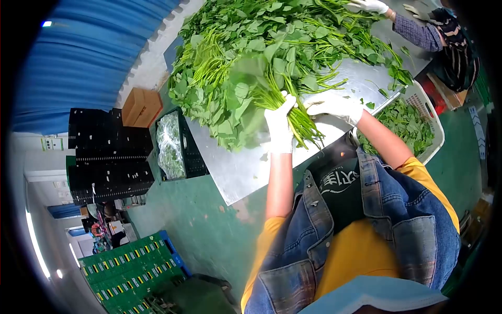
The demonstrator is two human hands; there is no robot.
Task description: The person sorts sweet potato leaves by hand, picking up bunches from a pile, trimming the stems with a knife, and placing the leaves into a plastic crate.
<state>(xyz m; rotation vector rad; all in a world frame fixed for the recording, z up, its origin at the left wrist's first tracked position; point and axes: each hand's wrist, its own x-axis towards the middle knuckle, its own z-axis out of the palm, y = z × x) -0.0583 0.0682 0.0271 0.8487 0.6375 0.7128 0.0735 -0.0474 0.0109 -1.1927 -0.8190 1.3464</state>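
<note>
1. Hands in white gloves meet over a bunch of leafy greens at the near edge of a steel table, seen from above the person's own chest.
2. The left hand is closed around the bunch's stems, fingers wrapped over them. The leaves fan away up and to the left.
3. The right hand lies just beside the left one, fingertips towards the stems. Whether it pinches them or only rests there cannot be told.
4. The bunch lies on the table and touches a large heap of greens that covers the table's far part.
5. A white plastic basket sits at the table's right end, partly filled with loose leaves.
6. On the green floor left of the table stands a black crate holding bagged greens. Beyond it are a stack of black crates and a cardboard box.
7. At the top, a co-worker's gloved hand touches the heap, with a plaid sleeve behind it.
8. Green crates fill the lower left.
</note>
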